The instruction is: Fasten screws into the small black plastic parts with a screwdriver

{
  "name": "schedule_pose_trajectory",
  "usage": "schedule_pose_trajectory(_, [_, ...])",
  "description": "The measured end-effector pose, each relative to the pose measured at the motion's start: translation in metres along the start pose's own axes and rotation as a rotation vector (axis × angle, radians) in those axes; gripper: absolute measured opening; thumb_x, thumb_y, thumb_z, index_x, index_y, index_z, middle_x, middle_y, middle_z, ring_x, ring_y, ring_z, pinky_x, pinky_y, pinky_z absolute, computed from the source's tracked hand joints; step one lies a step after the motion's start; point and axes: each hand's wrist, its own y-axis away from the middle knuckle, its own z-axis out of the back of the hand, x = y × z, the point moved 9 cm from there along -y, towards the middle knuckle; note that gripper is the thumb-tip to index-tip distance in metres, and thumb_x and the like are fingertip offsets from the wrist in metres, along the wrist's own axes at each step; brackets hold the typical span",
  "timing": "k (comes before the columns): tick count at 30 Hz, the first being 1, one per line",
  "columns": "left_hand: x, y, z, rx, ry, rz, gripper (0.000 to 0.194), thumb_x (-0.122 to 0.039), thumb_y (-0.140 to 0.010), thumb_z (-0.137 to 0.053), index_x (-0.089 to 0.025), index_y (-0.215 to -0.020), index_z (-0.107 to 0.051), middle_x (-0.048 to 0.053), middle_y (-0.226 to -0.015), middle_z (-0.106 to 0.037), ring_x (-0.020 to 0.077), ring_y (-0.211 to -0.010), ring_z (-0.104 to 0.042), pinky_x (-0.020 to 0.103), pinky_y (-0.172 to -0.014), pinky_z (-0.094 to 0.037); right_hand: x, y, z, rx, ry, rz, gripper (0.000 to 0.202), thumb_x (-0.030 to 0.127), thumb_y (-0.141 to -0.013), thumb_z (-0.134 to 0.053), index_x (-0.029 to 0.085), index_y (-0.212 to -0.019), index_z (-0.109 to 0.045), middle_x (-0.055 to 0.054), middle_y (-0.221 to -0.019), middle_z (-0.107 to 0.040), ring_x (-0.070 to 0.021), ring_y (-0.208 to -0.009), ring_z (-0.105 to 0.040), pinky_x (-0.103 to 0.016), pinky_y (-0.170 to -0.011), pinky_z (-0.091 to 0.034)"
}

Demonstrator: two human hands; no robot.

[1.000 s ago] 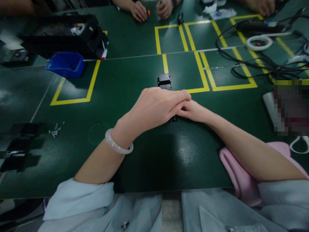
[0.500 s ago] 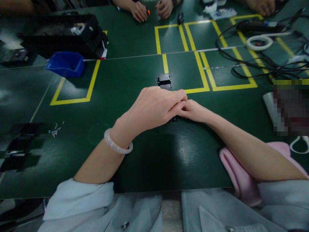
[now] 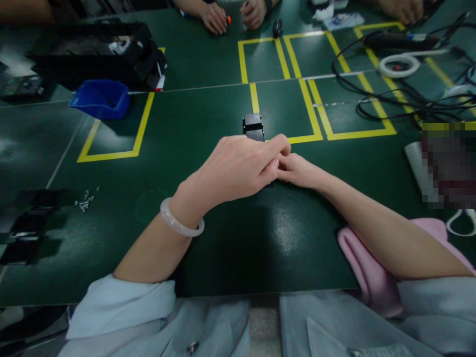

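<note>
A blue, open-topped plastic bin (image 3: pixel 107 108) stands on the dark green, glossy worktop (image 3: pixel 193 124); to the right of the bin and a little nearer the wearer lies a small black rectangular part (image 3: pixel 254 126), its far end in sight and most of the rest covered by the hands. The left hand (image 3: pixel 240 166), with a pale translucent bangle (image 3: pixel 174 222) on its wrist, arches over this part with bent fingers, right of the bin and nearer the wearer; the right hand (image 3: pixel 297 170), farther right of the bin, meets it at the fingertips; both palms are hidden, so I cannot tell whether either grip is closed on the black part or on anything else.

Nearer the wearer than the bin lies a scatter of tiny silvery pieces (image 3: pixel 85 201); farther left, flat black pieces (image 3: pixel 28 225); just behind the bin stand long black stacked trays (image 3: pixel 85 74); yellow tape (image 3: pixel 126 154) runs along the worktop on the bin's near side. Well to the right of the bin are looped black cables (image 3: pixel 409 99), a white ring (image 3: pixel 386 74) and, nearer the wearer, a folded pink cloth (image 3: pixel 357 253) beside the right forearm; beyond the bin and to its right rest a co-worker's hands (image 3: pixel 215 19).
</note>
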Motion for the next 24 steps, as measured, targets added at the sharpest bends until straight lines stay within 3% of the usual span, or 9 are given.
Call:
schedule_pose_trajectory(4, [0.0048, 0.0009, -0.0026, -0.001, -0.017, 0.029, 0.031, -0.032, -0.101, -0.038, -0.018, -0.118, -0.060, 0.002, -0.071, -0.065, 0.0171, -0.066, -0.064, 0.030, -0.070, -0.044, 0.0009, 0.0002, -0.0004, 0.004, -0.018, 0.003, 0.028, 0.045, -0.093, -0.053, 0.019, -0.085, -0.057, 0.005, -0.063, -0.049, -0.0117, -0.058, -0.047, -0.026, -0.057, -0.032])
schedule_pose_trajectory(8, [0.0056, 0.0000, -0.0019, -0.009, -0.028, 0.016, 0.033, -0.038, -0.102, -0.039, -0.018, -0.108, -0.064, 0.002, -0.071, -0.065, 0.0177, -0.068, -0.064, 0.030, -0.070, -0.044, 0.0010, -0.0001, -0.0004, 0.002, -0.025, 0.013, 0.028, 0.045, -0.092, -0.053, 0.019, -0.085, -0.057, 0.006, -0.062, -0.049, -0.0114, -0.056, -0.047, -0.026, -0.057, -0.032])
schedule_pose_trajectory(15, [-0.0026, -0.0017, 0.0022, -0.014, 0.011, -0.046, 0.031, -0.029, -0.099, -0.037, -0.017, -0.095, -0.065, 0.004, -0.080, -0.069, 0.0181, -0.073, -0.065, 0.032, -0.070, -0.045, 0.0020, 0.0005, 0.0009, -0.005, -0.023, 0.021, 0.025, 0.043, -0.093, -0.054, 0.018, -0.089, -0.059, 0.006, -0.061, -0.050, -0.0110, -0.056, -0.047, -0.025, -0.057, -0.032])
schedule_pose_trajectory(24, [0.0051, 0.0007, -0.0008, -0.050, -0.030, 0.011, 0.038, -0.037, -0.105, -0.031, -0.018, -0.106, -0.064, 0.002, -0.072, -0.064, 0.0172, -0.071, -0.065, 0.030, -0.070, -0.044, 0.0035, -0.0004, 0.0020, -0.015, -0.002, 0.024, 0.026, 0.042, -0.093, -0.054, 0.017, -0.087, -0.059, 0.006, -0.059, -0.046, -0.0100, -0.052, -0.044, -0.025, -0.054, -0.030])
